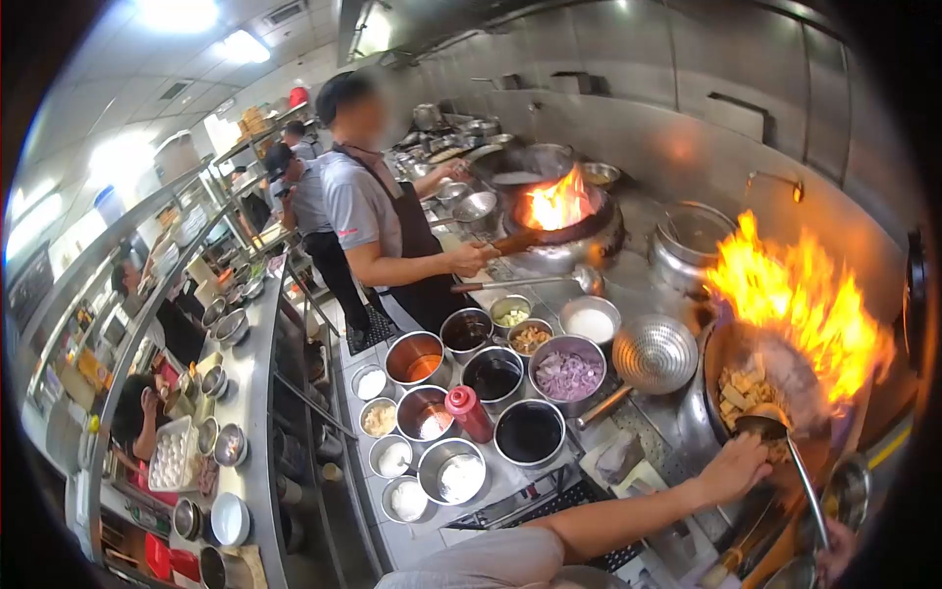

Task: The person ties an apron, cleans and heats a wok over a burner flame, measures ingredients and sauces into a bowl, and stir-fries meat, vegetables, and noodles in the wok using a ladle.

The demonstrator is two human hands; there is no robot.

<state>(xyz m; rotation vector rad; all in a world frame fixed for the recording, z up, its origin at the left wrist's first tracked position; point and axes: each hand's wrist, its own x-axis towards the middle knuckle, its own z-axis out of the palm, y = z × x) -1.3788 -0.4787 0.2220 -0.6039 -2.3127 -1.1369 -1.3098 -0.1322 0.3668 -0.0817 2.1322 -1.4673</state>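
Observation:
At the lower right, my right hand [837,552], partly cut off by the dark frame edge, is closed round the handle of a ladle [807,481]. The ladle's bowl rests inside a wok [708,378] with pale, chunky food [744,390] in it. Tall flames [800,314] rise at the wok's far side. My left hand [734,471] is at the wok's near rim, just beside the ladle's bowl. Its fingers are curled, and whatever they hold is hidden.
Left of the wok lie a perforated strainer [655,353] and a pot of chopped purple onion [567,375]. Several pots of sauces and seasonings surround a red squeeze bottle [468,412]. A co-worker [378,216] stands at another flaming wok [564,231]. A steel counter [257,393] runs along the left.

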